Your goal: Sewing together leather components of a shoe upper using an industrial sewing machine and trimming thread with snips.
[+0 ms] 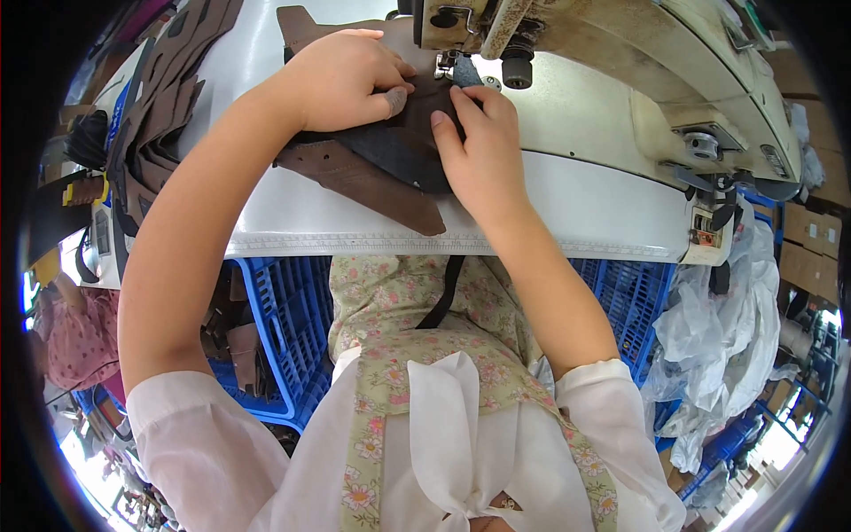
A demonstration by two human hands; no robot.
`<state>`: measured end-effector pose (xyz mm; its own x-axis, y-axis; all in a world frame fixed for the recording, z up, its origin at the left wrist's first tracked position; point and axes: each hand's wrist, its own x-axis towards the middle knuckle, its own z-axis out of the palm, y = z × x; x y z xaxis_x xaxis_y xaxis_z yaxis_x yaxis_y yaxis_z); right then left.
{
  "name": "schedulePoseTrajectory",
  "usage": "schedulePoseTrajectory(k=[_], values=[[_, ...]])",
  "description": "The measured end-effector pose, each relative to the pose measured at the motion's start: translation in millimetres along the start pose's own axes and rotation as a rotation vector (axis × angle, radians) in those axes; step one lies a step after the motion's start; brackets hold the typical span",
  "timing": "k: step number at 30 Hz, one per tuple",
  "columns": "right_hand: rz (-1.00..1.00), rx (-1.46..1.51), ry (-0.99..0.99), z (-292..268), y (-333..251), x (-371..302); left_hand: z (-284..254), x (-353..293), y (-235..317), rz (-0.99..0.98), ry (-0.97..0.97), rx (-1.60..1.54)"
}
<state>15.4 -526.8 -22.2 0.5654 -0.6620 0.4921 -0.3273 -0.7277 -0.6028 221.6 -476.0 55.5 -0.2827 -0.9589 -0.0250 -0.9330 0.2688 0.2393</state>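
Note:
A dark brown leather-like piece (pixel 359 173) with black lining lies in folded layers on the white sewing table, under the metal presser foot (pixel 446 66) of a sewing machine (pixel 612 71). Left of the foot, my left hand (pixel 355 82) is closed on the piece, fingers bent, with a grey covering on the thumb tip. My right hand (pixel 483 133) grips the piece's right edge just in front of the foot, index finger and thumb on the material. A small blue-grey scrap (pixel 464 71) shows beside the foot. The needle itself is not visible.
Several brown cut pieces (pixel 164 133) are stacked at the table's left. A ruler strip (pixel 372 242) runs along the front edge. Below stand blue plastic crates (pixel 288 328), the left one holding brown pieces. Clear plastic bags (pixel 709 328) hang at the right.

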Motion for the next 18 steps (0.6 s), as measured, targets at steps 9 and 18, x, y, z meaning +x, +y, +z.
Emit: schedulePoseTrajectory(k=[9, 18], values=[[0.011, 0.048, -0.028, -4, -3, -8, -3, 2, -6, 0.014, -0.033, 0.008], [0.039, -0.046, -0.048, 2, -11, -8, -9, 9, -19, 0.060, -0.098, 0.016]])
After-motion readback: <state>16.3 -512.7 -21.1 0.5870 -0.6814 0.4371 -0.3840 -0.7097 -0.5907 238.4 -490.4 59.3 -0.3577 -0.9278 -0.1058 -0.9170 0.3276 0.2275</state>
